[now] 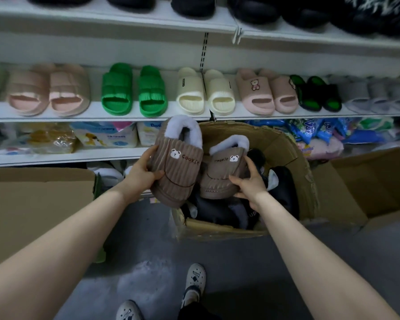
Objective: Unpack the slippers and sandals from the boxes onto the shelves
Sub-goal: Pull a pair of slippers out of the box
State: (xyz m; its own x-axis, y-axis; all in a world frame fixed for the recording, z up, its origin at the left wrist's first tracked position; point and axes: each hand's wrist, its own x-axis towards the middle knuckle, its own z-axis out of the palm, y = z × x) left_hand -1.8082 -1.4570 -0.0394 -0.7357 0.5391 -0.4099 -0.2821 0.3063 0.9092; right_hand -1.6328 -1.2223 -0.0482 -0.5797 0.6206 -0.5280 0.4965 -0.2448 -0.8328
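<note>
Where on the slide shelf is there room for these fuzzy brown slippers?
The best gap on the shelf lies between the pink slides and the green slides. From the cream slides rightward, pairs sit nearly touching.

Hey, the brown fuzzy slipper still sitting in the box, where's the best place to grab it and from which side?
Probably by the toe half of the brown slipper, coming from above and the right. It lies toe toward the person on dark slippers in the cardboard box, and the right hand already clasps that side. The fleece collar looks soft and gives a poorer hold.
</note>
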